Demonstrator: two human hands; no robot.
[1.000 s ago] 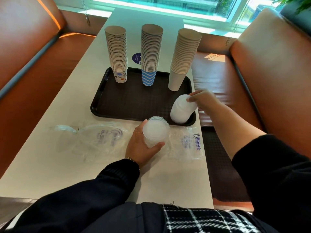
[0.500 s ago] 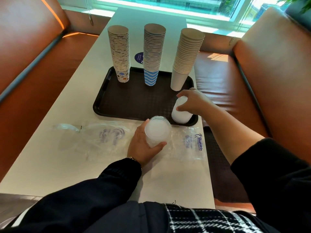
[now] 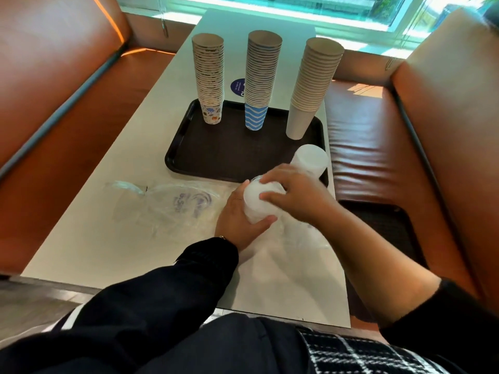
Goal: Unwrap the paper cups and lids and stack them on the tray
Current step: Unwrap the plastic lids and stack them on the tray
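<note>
A dark tray (image 3: 232,155) lies on the white table. Three upside-down stacks of paper cups stand along its far edge: a printed stack (image 3: 209,76), a blue-striped stack (image 3: 260,76) and a plain stack (image 3: 313,85). A white stack of lids (image 3: 310,160) stands on the tray's near right corner. My left hand (image 3: 237,220) grips a second stack of white lids (image 3: 255,203) just in front of the tray. My right hand (image 3: 294,195) holds the top of that same stack with its fingertips.
Empty clear plastic wrappers (image 3: 172,209) lie on the table to the left of my hands, and another wrapper (image 3: 305,238) lies under my right forearm. Orange-brown bench seats (image 3: 361,147) flank the table on both sides.
My right hand let go of the lid stack on the tray's corner and came back to the stack in my left hand, which lifted slightly toward the tray.
</note>
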